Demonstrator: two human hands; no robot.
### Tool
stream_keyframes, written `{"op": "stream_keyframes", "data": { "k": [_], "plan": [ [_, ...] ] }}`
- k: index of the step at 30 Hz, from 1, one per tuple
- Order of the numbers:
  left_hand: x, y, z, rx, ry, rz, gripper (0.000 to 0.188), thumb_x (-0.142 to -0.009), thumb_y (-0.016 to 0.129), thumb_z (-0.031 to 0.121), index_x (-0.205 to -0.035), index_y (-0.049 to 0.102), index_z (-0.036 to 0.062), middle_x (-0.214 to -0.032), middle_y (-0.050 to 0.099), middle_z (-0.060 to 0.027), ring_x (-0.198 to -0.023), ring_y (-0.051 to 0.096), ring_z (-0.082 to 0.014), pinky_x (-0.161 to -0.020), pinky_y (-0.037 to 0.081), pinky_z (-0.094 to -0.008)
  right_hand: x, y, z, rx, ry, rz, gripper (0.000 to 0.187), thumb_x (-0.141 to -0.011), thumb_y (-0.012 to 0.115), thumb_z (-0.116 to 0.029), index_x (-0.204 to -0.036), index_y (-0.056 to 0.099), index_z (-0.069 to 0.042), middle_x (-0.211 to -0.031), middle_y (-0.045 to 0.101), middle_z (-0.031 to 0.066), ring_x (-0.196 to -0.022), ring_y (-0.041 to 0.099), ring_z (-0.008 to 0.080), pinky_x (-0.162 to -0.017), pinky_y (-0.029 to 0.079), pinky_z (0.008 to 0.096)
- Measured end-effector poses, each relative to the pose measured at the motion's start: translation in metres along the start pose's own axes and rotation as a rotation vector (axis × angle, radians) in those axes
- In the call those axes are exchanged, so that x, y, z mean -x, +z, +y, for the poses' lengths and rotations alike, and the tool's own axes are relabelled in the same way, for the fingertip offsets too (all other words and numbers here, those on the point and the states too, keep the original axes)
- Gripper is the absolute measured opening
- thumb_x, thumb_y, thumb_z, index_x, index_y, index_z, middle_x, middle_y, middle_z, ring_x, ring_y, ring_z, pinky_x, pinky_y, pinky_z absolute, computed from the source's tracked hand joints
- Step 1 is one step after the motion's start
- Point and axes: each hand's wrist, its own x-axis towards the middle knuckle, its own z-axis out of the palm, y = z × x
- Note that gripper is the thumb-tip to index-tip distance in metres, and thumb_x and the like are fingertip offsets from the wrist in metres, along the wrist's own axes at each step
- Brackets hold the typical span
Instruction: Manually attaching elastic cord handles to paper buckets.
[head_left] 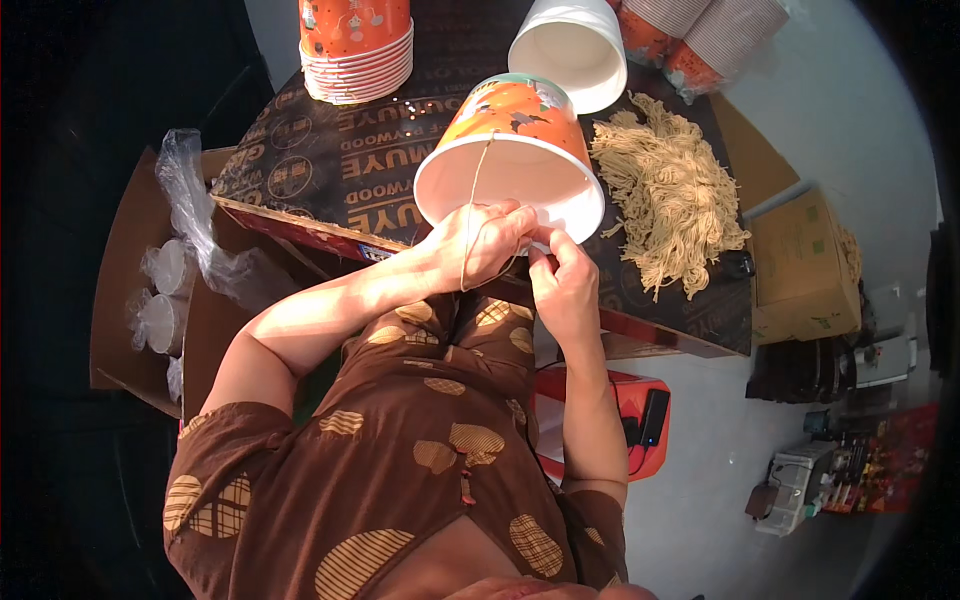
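Note:
An orange printed paper bucket (520, 110) with a white inside lies tilted on the table edge, its mouth toward me. A thin tan cord (470, 215) hangs from the far rim and loops down over my left wrist. My left hand (485, 240) is closed at the near rim, fingertips at the bucket's mouth. Beside it, my right hand (565, 280) pinches thumb and forefinger together at the same rim, apparently on the cord's end; the fingers hide the detail. To the right lies a loose pile of tan cords (675, 195).
On the dark plywood table (300, 170) stand a stack of orange buckets (355, 40) and a white bucket (585, 60) on its side. Plastic-wrapped bucket stacks (720, 50) lie far right. Cardboard boxes (805, 265) flank the table. A red stool (655, 460) holds a black device.

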Motion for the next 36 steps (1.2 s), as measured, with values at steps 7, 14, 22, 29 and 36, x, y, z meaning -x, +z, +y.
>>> {"op": "stream_keyframes", "data": {
  "k": [7,14,22,29,36],
  "plan": [
    [0.003,0.000,-0.009,0.082,-0.252,-0.087,0.007,-0.084,0.065,0.005,-0.088,0.061,0.0011,-0.080,0.066,-0.0150,-0.075,0.065,-0.0332,-0.068,0.052,-0.0398,0.005,0.003,-0.003,0.002,-0.019,0.046,0.010,-0.087,0.058,0.003,-0.096,0.061,0.004,-0.085,0.067,0.0176,-0.073,0.065,0.0248,-0.069,0.051,0.0348],
    [-0.006,-0.005,-0.001,0.207,-0.383,-0.113,0.008,-0.080,0.057,0.003,-0.079,0.062,-0.0023,-0.076,0.066,-0.0208,-0.074,0.066,-0.0368,-0.066,0.053,-0.0416,0.019,0.014,-0.002,0.140,-0.175,0.212,0.008,-0.085,0.061,0.001,-0.093,0.059,0.000,-0.083,0.063,0.0182,-0.077,0.061,0.0373,-0.069,0.049,0.0440],
    [-0.003,0.002,-0.003,0.151,-0.384,-0.099,0.005,-0.080,0.058,0.002,-0.082,0.061,-0.0012,-0.073,0.064,-0.0156,-0.069,0.065,-0.0304,-0.063,0.051,-0.0384,0.036,0.022,-0.014,0.326,-0.249,0.307,0.011,-0.084,0.062,0.000,-0.095,0.061,-0.004,-0.115,0.054,0.0217,-0.094,0.052,0.0380,-0.080,0.045,0.0472],
    [-0.003,0.008,-0.001,0.094,-0.396,-0.056,0.005,-0.079,0.057,0.001,-0.080,0.060,-0.0024,-0.074,0.064,-0.0182,-0.070,0.066,-0.0329,-0.062,0.052,-0.0401,0.044,0.027,-0.019,0.645,-0.347,0.479,0.012,-0.082,0.066,-0.003,-0.094,0.062,-0.004,-0.130,0.049,0.0217,-0.112,0.044,0.0399,-0.096,0.038,0.0483],
    [-0.003,0.015,0.001,0.031,-0.423,-0.004,0.008,-0.079,0.056,0.004,-0.077,0.060,-0.0037,-0.075,0.063,-0.0223,-0.070,0.063,-0.0409,-0.062,0.051,-0.0444,0.046,0.021,-0.006,0.704,-0.416,0.360,0.012,-0.083,0.059,0.000,-0.096,0.057,-0.001,-0.118,0.057,0.0155,-0.103,0.050,0.0323,-0.089,0.042,0.0437]
  ]
}}
